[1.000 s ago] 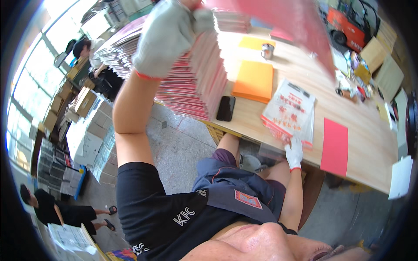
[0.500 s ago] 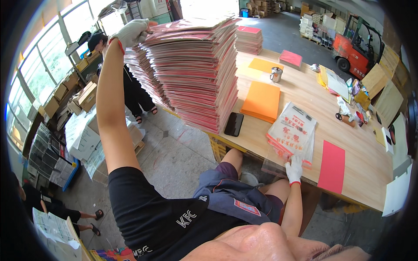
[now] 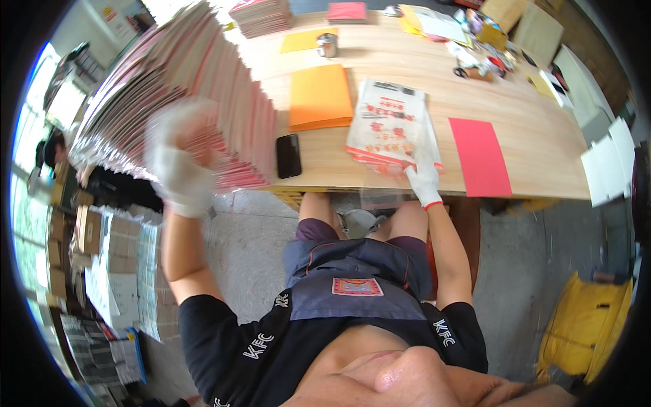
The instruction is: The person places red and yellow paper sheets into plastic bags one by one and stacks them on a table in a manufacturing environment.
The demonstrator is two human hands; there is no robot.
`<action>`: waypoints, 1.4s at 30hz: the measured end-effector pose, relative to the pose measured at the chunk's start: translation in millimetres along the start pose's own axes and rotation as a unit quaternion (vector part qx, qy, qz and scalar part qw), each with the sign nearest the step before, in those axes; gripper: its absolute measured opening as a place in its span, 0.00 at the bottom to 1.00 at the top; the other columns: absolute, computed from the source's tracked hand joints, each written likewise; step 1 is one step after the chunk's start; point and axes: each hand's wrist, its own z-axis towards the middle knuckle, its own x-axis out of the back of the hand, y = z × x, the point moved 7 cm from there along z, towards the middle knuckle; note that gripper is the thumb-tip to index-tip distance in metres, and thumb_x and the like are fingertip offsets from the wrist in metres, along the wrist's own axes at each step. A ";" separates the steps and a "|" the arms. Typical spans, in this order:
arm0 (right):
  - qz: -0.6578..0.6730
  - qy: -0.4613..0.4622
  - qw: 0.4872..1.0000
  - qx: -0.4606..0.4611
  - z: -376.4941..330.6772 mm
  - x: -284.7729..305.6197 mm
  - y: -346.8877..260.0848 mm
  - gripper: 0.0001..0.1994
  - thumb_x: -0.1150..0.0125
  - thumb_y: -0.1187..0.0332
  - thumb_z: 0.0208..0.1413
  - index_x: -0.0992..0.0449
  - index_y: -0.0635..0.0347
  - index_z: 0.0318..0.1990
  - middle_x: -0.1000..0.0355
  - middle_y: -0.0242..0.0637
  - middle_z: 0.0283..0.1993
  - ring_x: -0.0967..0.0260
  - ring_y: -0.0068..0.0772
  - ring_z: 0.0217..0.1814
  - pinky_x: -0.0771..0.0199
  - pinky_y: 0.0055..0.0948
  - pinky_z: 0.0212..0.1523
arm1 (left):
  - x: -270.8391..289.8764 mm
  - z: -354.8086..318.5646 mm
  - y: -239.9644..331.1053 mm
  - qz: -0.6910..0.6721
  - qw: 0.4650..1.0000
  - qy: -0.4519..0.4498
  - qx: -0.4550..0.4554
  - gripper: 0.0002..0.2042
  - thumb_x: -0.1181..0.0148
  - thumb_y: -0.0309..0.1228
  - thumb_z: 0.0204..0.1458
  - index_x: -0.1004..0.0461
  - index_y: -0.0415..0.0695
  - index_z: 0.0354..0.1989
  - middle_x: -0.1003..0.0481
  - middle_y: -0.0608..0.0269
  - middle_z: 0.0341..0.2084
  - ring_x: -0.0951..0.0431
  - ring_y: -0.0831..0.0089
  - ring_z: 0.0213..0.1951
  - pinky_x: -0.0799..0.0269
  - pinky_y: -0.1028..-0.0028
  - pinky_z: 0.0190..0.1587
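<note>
My left hand (image 3: 182, 159), in a white glove with bare fingertips, is raised in front of a tall stack of red-edged sheets (image 3: 234, 125) at the table's left end. It is smeared by motion, so its fingers and any contact with the stack cannot be made out. At the near table edge, my gloved right hand (image 3: 424, 180) has its fingers closed on the lower edge of a plastic bag (image 3: 395, 125), white with red print, on a pile of such bags. Clear film (image 3: 386, 193) hangs over the table edge beside it.
A black phone (image 3: 288, 156) and an orange paper stack (image 3: 320, 97) lie between tall stack and bags. A red sheet (image 3: 479, 156) lies right of the bags. Farther back are a metal mug (image 3: 327, 45) and clutter with scissors (image 3: 468, 72). A yellow object (image 3: 586, 325) stands on the floor at right.
My left hand has come down from the top of the tall stack to its near side. The view has swung rightward and down. My right hand stays at the bags' near edge.
</note>
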 end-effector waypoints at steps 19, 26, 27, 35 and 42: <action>-0.245 -0.256 0.882 -0.309 25.4 155.9 139.1 0.25 0.38 0.52 0.44 0.31 0.63 0.43 0.28 0.55 0.46 0.31 0.54 0.51 0.32 0.45 0.49 | -428.5 -165.8 -192.7 0.012 0.806 -0.559 0.193 0.26 0.30 0.38 0.38 0.32 0.52 0.48 0.32 0.63 0.49 0.34 0.60 0.56 0.33 0.62 0.56; -0.201 -0.251 0.908 -0.267 21.7 165.3 153.1 0.23 0.50 0.60 0.52 0.31 0.63 0.54 0.28 0.55 0.49 0.31 0.54 0.52 0.32 0.43 0.51 | -434.3 -170.9 -217.9 -0.136 0.771 -0.564 0.263 0.22 0.32 0.38 0.42 0.26 0.46 0.48 0.26 0.57 0.47 0.29 0.59 0.51 0.32 0.66 0.53; -0.232 -0.241 0.911 -0.241 19.2 164.2 153.0 0.23 0.51 0.61 0.53 0.32 0.63 0.55 0.28 0.55 0.49 0.31 0.54 0.53 0.33 0.43 0.52 | -432.4 -174.9 -223.5 -0.188 0.757 -0.549 0.301 0.21 0.33 0.37 0.44 0.26 0.45 0.47 0.25 0.56 0.45 0.27 0.60 0.49 0.31 0.67 0.52; -0.076 -0.091 0.953 -0.279 -20.8 169.7 188.1 0.23 0.54 0.69 0.56 0.35 0.70 0.59 0.29 0.55 0.54 0.29 0.45 0.55 0.32 0.34 0.54 | -378.2 -102.3 -140.6 -0.164 0.912 -0.109 0.360 0.11 0.39 0.29 0.50 0.22 0.42 0.41 0.21 0.55 0.33 0.21 0.65 0.34 0.26 0.73 0.37; -0.034 0.161 0.951 -0.261 -33.5 274.3 180.2 0.21 0.52 0.69 0.62 0.35 0.69 0.60 0.26 0.47 0.50 0.29 0.29 0.47 0.29 0.28 0.46 | -454.1 -1.6 150.9 -0.267 0.945 -0.165 -0.093 0.09 0.44 0.26 0.48 0.27 0.45 0.40 0.24 0.61 0.40 0.22 0.63 0.37 0.24 0.68 0.39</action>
